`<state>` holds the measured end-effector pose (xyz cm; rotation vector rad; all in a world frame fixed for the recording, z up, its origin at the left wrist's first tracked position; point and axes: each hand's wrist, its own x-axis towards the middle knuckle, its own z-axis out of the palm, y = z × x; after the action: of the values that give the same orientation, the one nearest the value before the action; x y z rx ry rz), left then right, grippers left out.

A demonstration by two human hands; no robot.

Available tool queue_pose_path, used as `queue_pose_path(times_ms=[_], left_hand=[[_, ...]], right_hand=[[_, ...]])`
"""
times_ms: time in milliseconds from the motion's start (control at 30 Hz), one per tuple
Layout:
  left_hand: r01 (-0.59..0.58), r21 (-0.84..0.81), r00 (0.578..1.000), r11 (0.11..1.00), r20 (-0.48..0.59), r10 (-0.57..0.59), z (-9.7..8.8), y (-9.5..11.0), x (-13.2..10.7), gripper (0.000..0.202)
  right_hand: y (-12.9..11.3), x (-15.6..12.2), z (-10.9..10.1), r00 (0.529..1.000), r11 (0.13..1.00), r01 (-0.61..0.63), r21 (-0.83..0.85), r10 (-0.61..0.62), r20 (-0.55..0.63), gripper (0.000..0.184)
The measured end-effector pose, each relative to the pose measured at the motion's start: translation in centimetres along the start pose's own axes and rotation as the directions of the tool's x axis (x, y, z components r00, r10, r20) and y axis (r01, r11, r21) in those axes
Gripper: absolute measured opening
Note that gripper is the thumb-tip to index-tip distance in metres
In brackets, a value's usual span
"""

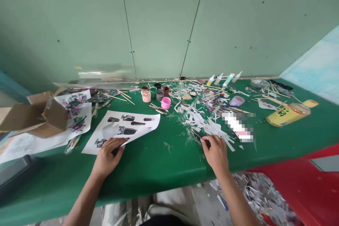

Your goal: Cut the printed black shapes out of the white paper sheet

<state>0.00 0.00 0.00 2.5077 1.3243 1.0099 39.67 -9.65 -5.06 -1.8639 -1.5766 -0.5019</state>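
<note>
Two-handed over a green table (166, 162), pinching the near right edge of a printed sheet (113, 132), left of centre, between thumb and fingers of the left hand (109, 155). Gripping a slim dark tool (196, 135) in the curled right hand (216, 150), pointing its tip toward loose white paper strips (208, 126) just beyond. Facing small paint pots (166, 103) past the sheet, a cardboard box (55, 116) far left, a yellow can (287, 115) far right.

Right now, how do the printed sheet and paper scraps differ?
The printed sheet is one broad piece; the paper scraps are mostly narrow strips. The sheet bears dark pictures; the scraps look mostly plain. The left hand holds the sheet's edge; the scraps lie loose near the right hand. Both are mostly white.
</note>
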Motion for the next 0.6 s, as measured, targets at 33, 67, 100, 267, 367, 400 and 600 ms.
queue_pose_path(times_ms=[33, 67, 100, 267, 367, 400, 600], left_hand=[[0.003, 0.011, 1.0, 1.0, 0.0, -0.003, 0.13, 0.03, -0.05, 0.032], [0.006, 0.022, 1.0, 1.0, -0.001, -0.006, 0.26, 0.04, -0.11, 0.032], [0.01, 0.03, 1.0, 0.999, -0.002, -0.01, 0.38, 0.05, -0.17, 0.033], [0.053, 0.06, 0.998, 0.997, -0.022, -0.051, 0.62, 0.33, -0.27, 0.034], [0.087, 0.063, 0.996, 0.994, -0.025, -0.086, 0.55, 0.69, -0.17, 0.033], [0.097, 0.061, 0.995, 0.993, -0.022, -0.095, 0.53, 0.79, -0.14, 0.033], [0.151, 0.042, 0.989, 0.988, 0.003, -0.151, 0.66, 0.9, -0.18, 0.036]], right_hand=[[0.08, -0.06, 0.01, 1.0, 1.0, -0.007, 0.013, 0.007, -0.004, 0.028], [0.14, -0.12, 0.04, 1.0, 0.999, -0.017, 0.028, 0.017, -0.007, 0.028], [0.2, -0.18, 0.1, 1.0, 0.999, -0.027, 0.043, 0.028, -0.011, 0.028], [0.4, -0.42, 0.46, 0.996, 0.994, -0.077, 0.075, 0.079, -0.029, 0.029], [0.43, -0.49, 0.55, 0.994, 0.991, -0.106, 0.086, 0.109, -0.03, 0.032], [0.41, -0.5, 0.55, 0.993, 0.989, -0.112, 0.091, 0.114, -0.021, 0.033], [0.37, -0.51, 0.33, 0.997, 0.993, -0.062, 0.103, 0.057, 0.057, 0.037]])
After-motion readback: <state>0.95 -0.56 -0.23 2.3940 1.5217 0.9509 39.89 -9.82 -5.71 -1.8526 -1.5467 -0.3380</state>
